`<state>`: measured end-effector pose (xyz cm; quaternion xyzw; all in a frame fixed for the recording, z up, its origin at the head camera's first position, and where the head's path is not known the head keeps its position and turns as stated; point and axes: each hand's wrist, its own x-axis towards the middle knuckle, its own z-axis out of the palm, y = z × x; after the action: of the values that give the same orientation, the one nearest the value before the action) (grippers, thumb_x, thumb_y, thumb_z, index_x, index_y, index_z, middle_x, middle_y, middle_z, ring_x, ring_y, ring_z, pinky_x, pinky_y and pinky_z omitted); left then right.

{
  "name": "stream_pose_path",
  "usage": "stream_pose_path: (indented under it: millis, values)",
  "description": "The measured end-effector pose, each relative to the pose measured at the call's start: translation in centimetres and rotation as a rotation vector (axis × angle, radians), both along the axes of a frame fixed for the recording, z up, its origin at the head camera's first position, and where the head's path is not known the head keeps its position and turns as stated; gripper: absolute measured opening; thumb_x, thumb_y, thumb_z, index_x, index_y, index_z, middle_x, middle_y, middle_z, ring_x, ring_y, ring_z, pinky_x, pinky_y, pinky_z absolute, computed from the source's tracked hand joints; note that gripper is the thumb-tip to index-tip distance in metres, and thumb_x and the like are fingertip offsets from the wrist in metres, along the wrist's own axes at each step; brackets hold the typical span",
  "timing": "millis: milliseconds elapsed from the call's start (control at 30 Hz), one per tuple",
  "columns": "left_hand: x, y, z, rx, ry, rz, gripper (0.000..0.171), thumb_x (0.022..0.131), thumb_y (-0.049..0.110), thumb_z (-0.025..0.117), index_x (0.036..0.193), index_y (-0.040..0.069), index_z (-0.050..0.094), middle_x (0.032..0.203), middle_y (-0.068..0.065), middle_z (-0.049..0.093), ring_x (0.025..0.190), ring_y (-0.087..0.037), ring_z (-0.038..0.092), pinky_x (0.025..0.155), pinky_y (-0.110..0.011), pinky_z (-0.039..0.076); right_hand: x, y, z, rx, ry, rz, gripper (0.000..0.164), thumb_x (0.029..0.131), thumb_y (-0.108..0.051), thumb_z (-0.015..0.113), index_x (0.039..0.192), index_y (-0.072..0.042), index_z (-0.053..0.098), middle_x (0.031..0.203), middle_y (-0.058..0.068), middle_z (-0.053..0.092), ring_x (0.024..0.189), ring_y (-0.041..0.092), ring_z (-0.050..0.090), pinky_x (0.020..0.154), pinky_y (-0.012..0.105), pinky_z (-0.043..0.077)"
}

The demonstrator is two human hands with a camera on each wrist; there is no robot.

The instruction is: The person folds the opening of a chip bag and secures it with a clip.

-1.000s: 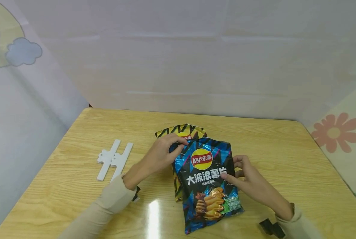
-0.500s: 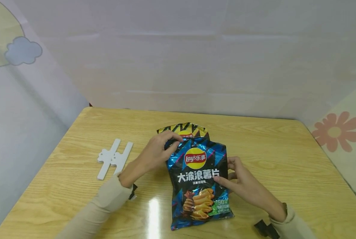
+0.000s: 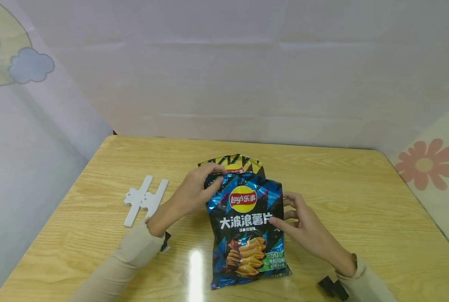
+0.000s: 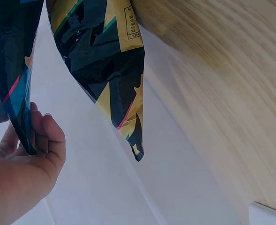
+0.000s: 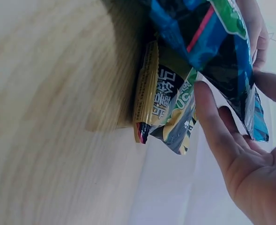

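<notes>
A blue-and-black bag of potato chips point(image 3: 243, 226) stands up in front of me in the head view, its printed front facing me. My left hand point(image 3: 194, 188) pinches its upper left corner, and in the left wrist view that corner lies between thumb and curled fingers. On the other side my right hand point(image 3: 303, 228) grips the right edge, thumb on the front and fingers behind. Behind it is a yellow-and-black chip bag point(image 3: 253, 165), mostly hidden in the head view. The right wrist view shows this yellow bag point(image 5: 163, 98) apart from my right hand.
Two white bag clips point(image 3: 134, 201) with animal-shaped edges lie on the wooden table point(image 3: 341, 180), left of my left hand. A pale cloth wall point(image 3: 224, 84) rises behind the table's back edge. Black straps point(image 3: 333, 288) sit at the wrists.
Both hands have shifted to the left with the blue chip bag, which has straightened from a slight tilt. The bag now covers more of the yellow one's left side.
</notes>
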<state>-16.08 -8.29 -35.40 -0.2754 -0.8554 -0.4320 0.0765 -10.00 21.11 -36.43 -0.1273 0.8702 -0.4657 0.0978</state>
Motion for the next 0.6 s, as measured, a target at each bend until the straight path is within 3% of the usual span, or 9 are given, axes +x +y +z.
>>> stream_pose_path:
  millis: [267, 467, 600]
  values:
    - [-0.03, -0.03, -0.06, -0.014, 0.008, -0.001, 0.027, 0.098, 0.01, 0.061, 0.125, 0.005, 0.062, 0.124, -0.012, 0.067, 0.11, -0.024, 0.066, 0.092, -0.038, 0.056, -0.72, -0.01, -0.03, 0.029, 0.157, -0.024, 0.06, 0.098, -0.022, 0.063, 0.146, -0.002, 0.033, 0.129, 0.022, 0.054, 0.096, 0.028, 0.068, 0.07, 0.026, 0.057]
    - [0.04, 0.09, 0.2, -0.031, 0.035, -0.002, 0.027, 0.098, 0.011, 0.062, 0.124, 0.005, 0.064, 0.122, -0.01, 0.067, 0.109, -0.022, 0.065, 0.093, -0.038, 0.055, -0.97, -0.18, 0.01, 0.028, 0.163, -0.026, 0.059, 0.098, -0.021, 0.063, 0.146, -0.003, 0.034, 0.126, 0.021, 0.056, 0.095, 0.028, 0.069, 0.068, 0.026, 0.057]
    - [-0.03, 0.24, 0.36, -0.057, 0.066, -0.008, 0.026, 0.097, 0.011, 0.063, 0.122, 0.005, 0.065, 0.12, -0.01, 0.069, 0.11, -0.022, 0.066, 0.094, -0.038, 0.055, -0.99, -0.43, 0.08, -0.005, 0.14, -0.006, 0.058, 0.098, -0.021, 0.064, 0.145, -0.002, 0.034, 0.124, 0.021, 0.058, 0.09, 0.02, 0.071, 0.068, 0.026, 0.057]
